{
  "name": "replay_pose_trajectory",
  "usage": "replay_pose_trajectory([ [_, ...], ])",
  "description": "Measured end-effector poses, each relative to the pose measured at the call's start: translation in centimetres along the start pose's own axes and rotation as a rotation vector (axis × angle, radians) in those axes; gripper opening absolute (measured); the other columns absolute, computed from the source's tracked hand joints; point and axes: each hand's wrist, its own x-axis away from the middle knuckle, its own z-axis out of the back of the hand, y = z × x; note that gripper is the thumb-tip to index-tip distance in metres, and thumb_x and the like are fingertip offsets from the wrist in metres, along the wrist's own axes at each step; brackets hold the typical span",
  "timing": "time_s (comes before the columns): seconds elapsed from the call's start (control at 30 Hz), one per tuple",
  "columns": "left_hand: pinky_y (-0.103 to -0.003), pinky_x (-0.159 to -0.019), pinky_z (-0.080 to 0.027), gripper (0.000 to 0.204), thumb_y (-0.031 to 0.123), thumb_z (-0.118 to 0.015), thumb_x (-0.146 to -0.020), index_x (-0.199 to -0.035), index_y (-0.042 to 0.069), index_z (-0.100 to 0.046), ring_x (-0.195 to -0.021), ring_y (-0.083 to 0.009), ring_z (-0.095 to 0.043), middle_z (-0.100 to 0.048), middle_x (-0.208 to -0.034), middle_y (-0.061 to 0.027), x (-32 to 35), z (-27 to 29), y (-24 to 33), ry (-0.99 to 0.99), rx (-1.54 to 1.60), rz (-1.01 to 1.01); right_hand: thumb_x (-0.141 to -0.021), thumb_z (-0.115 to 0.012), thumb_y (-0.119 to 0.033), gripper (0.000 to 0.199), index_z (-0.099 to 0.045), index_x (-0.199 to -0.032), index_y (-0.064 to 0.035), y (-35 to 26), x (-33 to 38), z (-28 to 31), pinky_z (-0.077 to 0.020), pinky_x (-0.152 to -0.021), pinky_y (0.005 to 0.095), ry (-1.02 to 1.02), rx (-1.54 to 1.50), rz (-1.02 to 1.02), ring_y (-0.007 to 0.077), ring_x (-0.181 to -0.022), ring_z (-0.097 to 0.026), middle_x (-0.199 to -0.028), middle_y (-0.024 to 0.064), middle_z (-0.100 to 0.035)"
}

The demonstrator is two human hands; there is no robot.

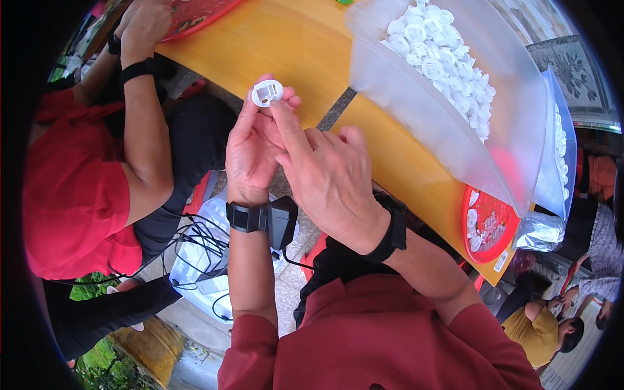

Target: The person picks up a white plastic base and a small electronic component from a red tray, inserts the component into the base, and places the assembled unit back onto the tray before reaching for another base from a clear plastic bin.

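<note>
Between the thumb and fingers of my left hand [252,153] is a small round white plastic part [266,93], its face with a rectangular recess turned up. My left palm faces upward. The index finger of my right hand [328,175] reaches over from the right, its tip touching the lower edge of the part. The other right fingers are curled in, and the thumb lies near my left palm. Whether the right fingers pinch anything small is hidden.
A translucent bin [416,97] heaped with similar white parts [442,62] stands on the yellow table [260,42]. A red tray [469,252] with small clear pieces sits at right, beside a blue bin [567,130]. A co-worker in red [78,188] sits close at left. Cables [201,244] lie below.
</note>
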Motion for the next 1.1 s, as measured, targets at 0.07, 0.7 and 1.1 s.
replay_pose_trajectory([
  [0.07, -0.037, -0.091, -0.051, 0.04, 0.025, -0.043, -0.102, -0.137, 0.005, -0.043, -0.11, -0.0269, -0.058, -0.059, -0.12, -0.0171, 0.05, 0.01, -0.09, 0.008, -0.002, -0.002, -0.082, -0.067, -0.015, 0.06, -0.044, -0.138, -0.008, -0.02, -0.15, 0.48, -0.0328, -0.065, 0.0357, -0.013, 0.001, -0.012, 0.0195, -0.067, -0.06, -0.075, 0.004, -0.06],
  [0.7, -0.039, -0.092, -0.051, 0.042, 0.024, -0.042, -0.103, -0.141, 0.008, -0.037, -0.113, -0.0263, -0.055, -0.054, -0.121, -0.0169, 0.09, 0.5, -0.27, -0.035, -0.033, -0.045, -0.081, -0.058, -0.012, 0.051, -0.051, -0.131, -0.0033, 0.71, -0.54, 0.12, -0.0324, -0.066, 0.0366, 0.017, 0.036, 0.005, 0.0187, -0.061, -0.056, -0.07, 0.0053, -0.057],
  [1.1, -0.037, -0.091, -0.052, 0.04, 0.025, -0.041, -0.103, -0.139, 0.008, -0.039, -0.111, -0.0257, -0.057, -0.056, -0.119, -0.0167, 0.05, 0.18, -0.29, -0.016, -0.033, -0.041, -0.082, -0.064, -0.012, 0.058, -0.047, -0.137, -0.0104, 0.73, -0.3, 0.0, -0.0321, -0.065, 0.0365, -0.033, 0.012, -0.048, 0.0205, -0.063, -0.059, -0.071, 0.0047, -0.058],
])
